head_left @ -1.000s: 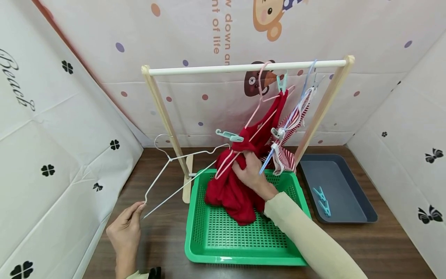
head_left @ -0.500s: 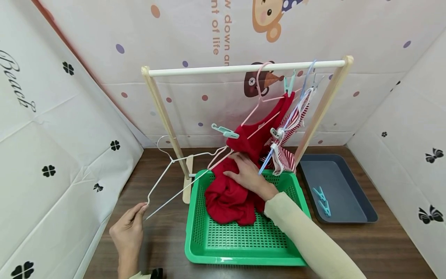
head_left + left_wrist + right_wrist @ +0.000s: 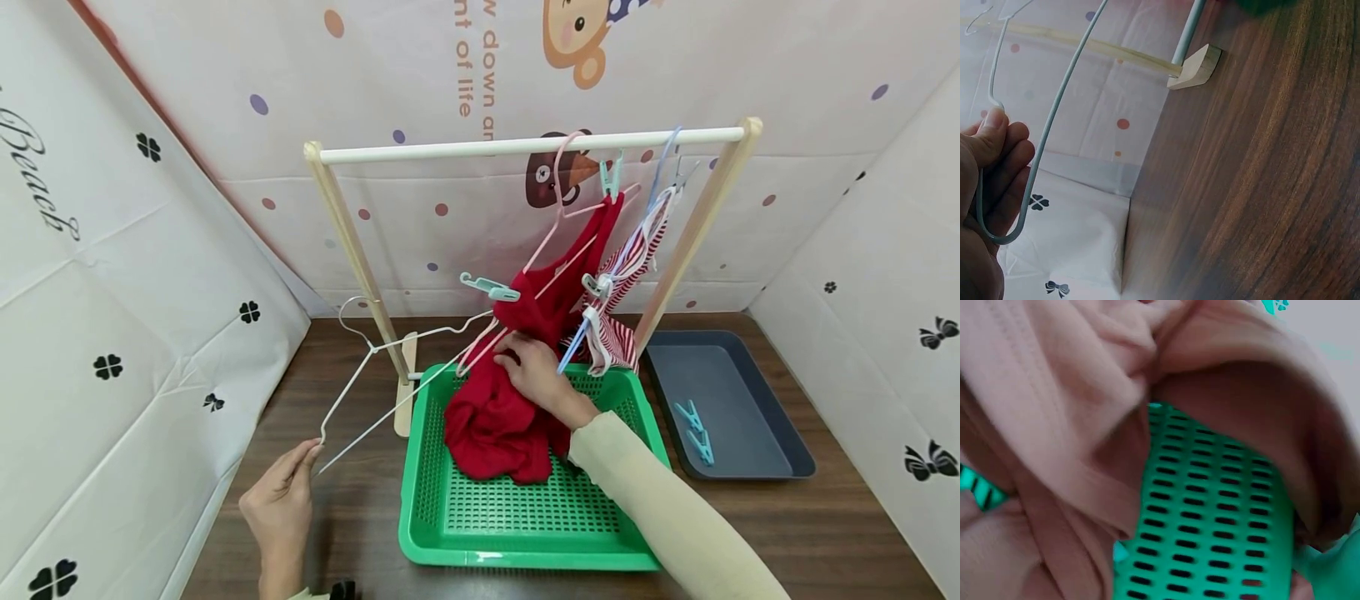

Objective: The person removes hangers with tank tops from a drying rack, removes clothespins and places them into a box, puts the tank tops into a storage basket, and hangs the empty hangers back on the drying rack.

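Note:
My left hand (image 3: 281,496) pinches the lower corner of a white clothes hanger (image 3: 375,346), whose other end reaches toward the red garment. In the left wrist view, thumb and fingers close on the hanger's wire (image 3: 1054,112). A pink hanger (image 3: 558,179) hangs tilted from the rail with the red garment (image 3: 551,300) on it, held by pale blue-green clothespins (image 3: 611,177). My right hand (image 3: 536,371) grips the red garment below that hanger, fingers curled into the cloth. Bunched fabric (image 3: 1072,394) fills much of the right wrist view; the hand is hidden there.
Under the rack's white rail (image 3: 450,151) stands a green basket (image 3: 525,557), with the garment's lower part in it. A red-and-white striped garment (image 3: 615,333) hangs at the right on a blue hanger (image 3: 573,346). The grey tray (image 3: 742,408) holds blue clothespins (image 3: 696,433).
The pink hanger and upper red garment swung left, then partly back right. My left hand and the white hanger shifted slightly right. My right hand stayed at the cloth, its fingers now showing more.

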A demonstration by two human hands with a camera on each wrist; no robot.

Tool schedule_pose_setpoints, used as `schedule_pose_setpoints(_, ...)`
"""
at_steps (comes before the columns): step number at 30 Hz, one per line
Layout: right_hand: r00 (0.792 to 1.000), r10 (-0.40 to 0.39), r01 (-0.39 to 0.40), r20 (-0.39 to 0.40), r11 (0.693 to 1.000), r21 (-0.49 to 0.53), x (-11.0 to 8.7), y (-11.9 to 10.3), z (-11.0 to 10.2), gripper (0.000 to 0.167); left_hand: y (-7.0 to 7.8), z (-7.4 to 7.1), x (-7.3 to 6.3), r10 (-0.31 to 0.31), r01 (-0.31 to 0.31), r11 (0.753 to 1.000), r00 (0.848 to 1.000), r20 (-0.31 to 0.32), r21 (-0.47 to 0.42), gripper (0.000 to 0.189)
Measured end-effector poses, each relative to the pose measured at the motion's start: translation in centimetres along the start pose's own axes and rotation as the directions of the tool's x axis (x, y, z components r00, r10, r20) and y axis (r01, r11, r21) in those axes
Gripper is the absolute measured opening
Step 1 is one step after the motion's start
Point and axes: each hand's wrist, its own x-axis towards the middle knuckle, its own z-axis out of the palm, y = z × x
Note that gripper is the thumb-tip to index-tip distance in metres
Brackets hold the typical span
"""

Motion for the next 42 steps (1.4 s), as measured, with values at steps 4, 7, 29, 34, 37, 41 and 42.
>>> schedule_pose_setpoints(4,0.988,0.088,-0.076,-0.128,0.992,0.098,0.2,-0.2,-0.1,0.007,0.2,0.1,-0.1,0.048,-0.049,0.998,0.999,-0.018,-0.028,0.029)
schedule_pose_setpoints(7,0.975,0.101,-0.064,-0.200,0.981,0.183,0.5,-0.5,-0.2,0.010,0.3,0.2,-0.1,0.081,-0.083,0.996,0.996,-0.038,-0.040,0.031)
schedule_pose_setpoints(29,0.961,0.135,-0.114,0.242,0.989,-0.097,-0.1,-0.8,0.3,0.048,1.1,0.5,0.1,0.135,-0.135,0.991,0.988,-0.071,0.002,0.032)
schedule_pose_setpoints(34,0.995,0.063,-0.068,0.075,0.996,0.063,-0.1,-1.1,0.0,0.027,1.2,0.5,0.2,0.141,-0.142,0.990,0.987,-0.072,-0.001,0.031)
schedule_pose_setpoints(37,0.994,0.054,-0.071,0.090,0.978,0.198,0.0,-1.6,-0.5,0.020,1.2,0.5,0.2,0.140,-0.141,0.990,0.988,-0.071,-0.002,0.031)
schedule_pose_setpoints(41,0.953,0.003,-0.099,0.302,0.948,0.302,0.0,-1.9,-0.7,0.021,1.1,0.4,0.1,0.141,-0.142,0.990,0.987,-0.074,-0.006,0.031)
schedule_pose_setpoints(42,0.933,-0.014,-0.101,0.359,0.949,0.298,0.0,-1.9,-0.7,0.023,1.0,0.4,0.1,0.141,-0.142,0.990,0.987,-0.073,-0.008,0.031)
